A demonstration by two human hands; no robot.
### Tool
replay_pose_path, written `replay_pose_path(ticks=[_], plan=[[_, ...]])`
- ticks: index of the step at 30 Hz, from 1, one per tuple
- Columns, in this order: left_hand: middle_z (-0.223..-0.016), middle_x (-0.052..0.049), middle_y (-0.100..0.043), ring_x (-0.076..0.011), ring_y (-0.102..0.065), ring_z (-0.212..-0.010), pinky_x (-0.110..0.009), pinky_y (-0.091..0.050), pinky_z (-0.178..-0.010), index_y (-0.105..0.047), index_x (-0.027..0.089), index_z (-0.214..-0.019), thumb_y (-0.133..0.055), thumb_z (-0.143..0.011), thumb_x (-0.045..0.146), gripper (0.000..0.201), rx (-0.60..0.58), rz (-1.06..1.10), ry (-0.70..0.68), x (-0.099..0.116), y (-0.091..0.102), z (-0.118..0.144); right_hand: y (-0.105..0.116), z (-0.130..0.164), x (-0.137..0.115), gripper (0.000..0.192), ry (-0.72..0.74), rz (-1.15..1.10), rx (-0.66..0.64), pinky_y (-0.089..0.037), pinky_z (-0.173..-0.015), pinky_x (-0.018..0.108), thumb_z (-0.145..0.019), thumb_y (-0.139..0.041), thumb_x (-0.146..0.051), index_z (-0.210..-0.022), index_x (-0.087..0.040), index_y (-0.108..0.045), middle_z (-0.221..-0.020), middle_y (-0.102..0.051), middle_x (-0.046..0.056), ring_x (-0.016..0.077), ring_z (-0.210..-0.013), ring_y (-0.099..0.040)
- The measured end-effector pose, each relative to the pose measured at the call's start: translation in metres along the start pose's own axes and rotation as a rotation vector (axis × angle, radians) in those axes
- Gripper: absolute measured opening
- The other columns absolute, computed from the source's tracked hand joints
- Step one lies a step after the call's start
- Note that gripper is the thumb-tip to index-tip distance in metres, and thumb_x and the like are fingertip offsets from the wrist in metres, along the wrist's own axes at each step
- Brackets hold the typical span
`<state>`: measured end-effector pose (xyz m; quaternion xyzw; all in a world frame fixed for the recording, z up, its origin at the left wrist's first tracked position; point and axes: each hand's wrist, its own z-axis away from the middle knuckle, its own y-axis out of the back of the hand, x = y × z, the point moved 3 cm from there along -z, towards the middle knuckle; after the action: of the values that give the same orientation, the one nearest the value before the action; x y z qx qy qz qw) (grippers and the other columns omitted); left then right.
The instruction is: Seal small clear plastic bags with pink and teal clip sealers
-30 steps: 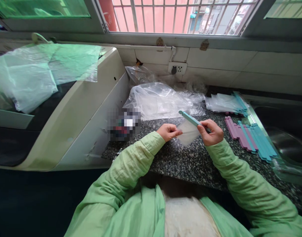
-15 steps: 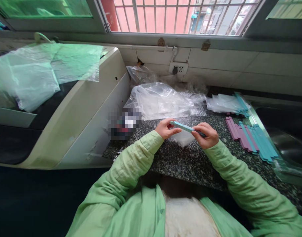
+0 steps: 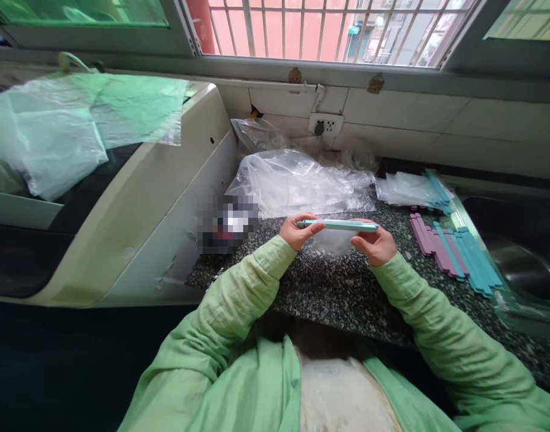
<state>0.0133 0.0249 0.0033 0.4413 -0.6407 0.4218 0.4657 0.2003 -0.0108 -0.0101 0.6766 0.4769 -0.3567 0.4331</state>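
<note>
Over the counter, a pale teal bag sealing clip (image 3: pixel 342 225) is held level between both hands. My left hand (image 3: pixel 298 231) pinches its left end between thumb and fingers. At the other end, my right hand (image 3: pixel 377 245) has its fingers behind the clip and its thumb below. A small clear plastic bag (image 3: pixel 332 241) shows just under the clip, between the hands; I cannot tell whether the clip grips it. To the right lie several purple clips (image 3: pixel 432 243) and teal clips (image 3: pixel 477 261), side by side in a row.
A large clear plastic bag (image 3: pixel 297 183) lies behind the hands. Folded clear bags (image 3: pixel 405 189) rest at the back right, near a metal sink (image 3: pixel 526 258). A cream-coloured machine (image 3: pixel 176 192) with plastic sheets stands left. A blurred-out item (image 3: pixel 227 225) sits beside it.
The clip has turned from slanting down rightward to nearly level. My right hand's grip has shifted to the clip's far right end, and the left hand has moved slightly left.
</note>
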Motion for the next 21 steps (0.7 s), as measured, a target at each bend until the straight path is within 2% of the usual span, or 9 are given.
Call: replay_pose_path(ticks=[3, 6, 11, 17, 21], plan=[[-0.054, 0.002, -0.048, -0.0059, -0.041, -0.051, -0.022, -0.032, -0.048, -0.058, 0.012, -0.054, -0.071, -0.045, 0.055, 0.045, 0.008, 0.019, 0.014, -0.0012, 0.0000, -0.0002, -0.0052, 0.0041, 0.0071, 0.034, -0.014, 0.071, 0.044, -0.046, -0.051, 0.030, -0.055, -0.068, -0.050, -0.061, -0.018, -0.060, -0.057, -0.059, 0.002, 0.0133, -0.050, -0.052], [-0.054, 0.002, -0.047, -0.0050, -0.038, -0.049, -0.021, -0.030, -0.046, -0.059, 0.012, -0.056, -0.071, -0.045, 0.054, 0.045, 0.028, 0.032, 0.017, -0.0042, 0.0009, -0.0003, -0.0066, 0.0075, 0.0073, 0.027, 0.010, 0.163, 0.055, -0.045, -0.055, 0.030, -0.062, -0.065, -0.043, -0.053, -0.018, -0.059, -0.054, -0.058, 0.001, 0.0132, -0.052, -0.052], [-0.055, 0.001, -0.049, -0.0057, -0.040, -0.051, -0.021, -0.031, -0.047, -0.060, 0.012, -0.057, -0.070, -0.048, 0.054, 0.044, 0.035, 0.001, -0.024, -0.0063, 0.0019, -0.0003, -0.0056, 0.0085, 0.0041, 0.024, -0.022, 0.203, 0.028, -0.043, -0.055, 0.028, -0.063, -0.064, -0.038, -0.053, -0.017, -0.058, -0.054, -0.056, 0.000, 0.0123, -0.052, -0.050], [-0.055, 0.001, -0.050, -0.0063, -0.042, -0.052, -0.021, -0.033, -0.048, -0.061, 0.013, -0.057, -0.069, -0.051, 0.053, 0.042, 0.037, -0.022, -0.072, -0.0060, 0.0017, -0.0008, -0.0090, 0.0088, 0.0084, 0.032, -0.162, 0.109, 0.013, -0.040, -0.051, 0.025, -0.059, -0.065, -0.046, -0.053, -0.016, -0.057, -0.052, -0.052, -0.001, 0.0102, -0.050, -0.045], [-0.055, 0.001, -0.050, -0.0059, -0.041, -0.051, -0.021, -0.032, -0.047, -0.061, 0.013, -0.056, -0.070, -0.050, 0.052, 0.041, 0.033, -0.008, -0.064, -0.0065, 0.0020, -0.0017, -0.0115, 0.0078, 0.0069, 0.034, -0.174, 0.059, -0.026, -0.039, -0.051, 0.025, -0.058, -0.065, -0.049, -0.053, -0.017, -0.055, -0.052, -0.049, -0.002, 0.0095, -0.051, -0.044]])
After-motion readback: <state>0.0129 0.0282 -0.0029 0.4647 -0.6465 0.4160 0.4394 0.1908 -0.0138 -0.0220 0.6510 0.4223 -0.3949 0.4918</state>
